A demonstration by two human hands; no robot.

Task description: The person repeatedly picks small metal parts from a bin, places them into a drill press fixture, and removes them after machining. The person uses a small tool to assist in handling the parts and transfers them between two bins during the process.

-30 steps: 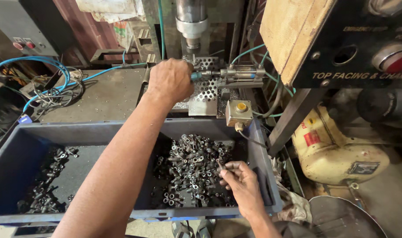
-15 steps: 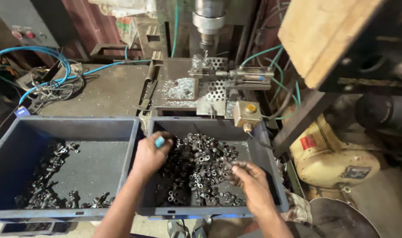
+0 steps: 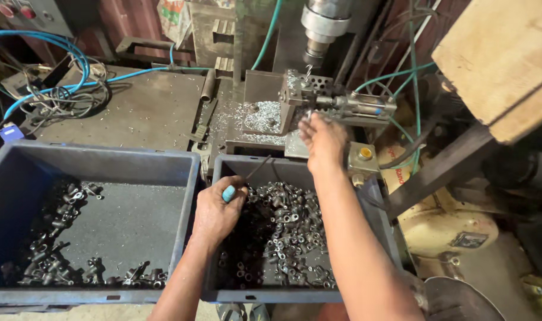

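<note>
My left hand [image 3: 218, 213] rests over the near left corner of the right grey crate [image 3: 265, 295]. It grips a tool with a blue handle [image 3: 228, 193], and a thin metal rod sticks up to the right. The crate holds several small dark metal fittings [image 3: 286, 232]. My right hand [image 3: 323, 141] reaches past the crate's far rim to the metal clamp fixture [image 3: 342, 104] under the drill spindle [image 3: 321, 27]. Its fingertips touch the fixture's front face. Whether they pinch a part is hidden.
A second grey crate [image 3: 104, 153] at left holds several fittings along its near and left sides. Metal chips [image 3: 262, 116] cover the machine table. Blue hoses [image 3: 45, 71] coil at far left. A wooden board [image 3: 497, 59] juts in at upper right above a cream motor housing [image 3: 446, 229].
My left hand came down from the fixture to the right crate with the blue-handled tool. My right hand rose out of the fittings and reached up to the fixture.
</note>
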